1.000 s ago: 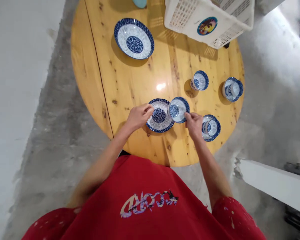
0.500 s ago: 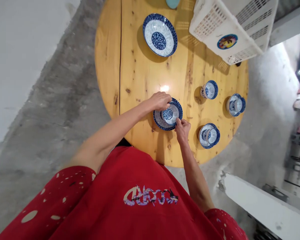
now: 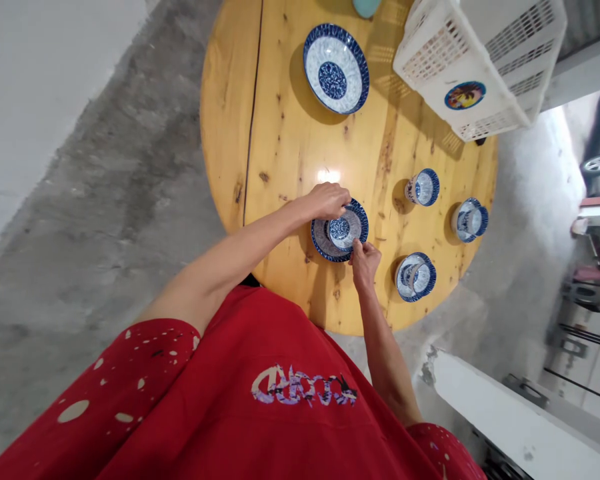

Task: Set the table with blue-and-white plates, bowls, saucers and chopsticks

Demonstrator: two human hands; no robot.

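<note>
A small blue-and-white bowl (image 3: 343, 231) sits on a blue-and-white plate (image 3: 321, 243) near the front of the round wooden table (image 3: 275, 133). My left hand (image 3: 327, 201) curls over the bowl's far rim, fingers closed on it. My right hand (image 3: 365, 260) pinches the near rim of the bowl and plate edge.
A larger blue-and-white plate (image 3: 336, 68) lies at the back. Three small blue-and-white bowls (image 3: 423, 187) (image 3: 469, 219) (image 3: 415, 276) stand to the right. A white plastic basket (image 3: 473, 57) sits at the back right. Concrete floor surrounds the table; a white ledge (image 3: 510, 413) lies to the right.
My right hand carried the small bowl leftward onto the plate. My left hand moved from the plate's left edge onto the bowl's far rim. The view shifted.
</note>
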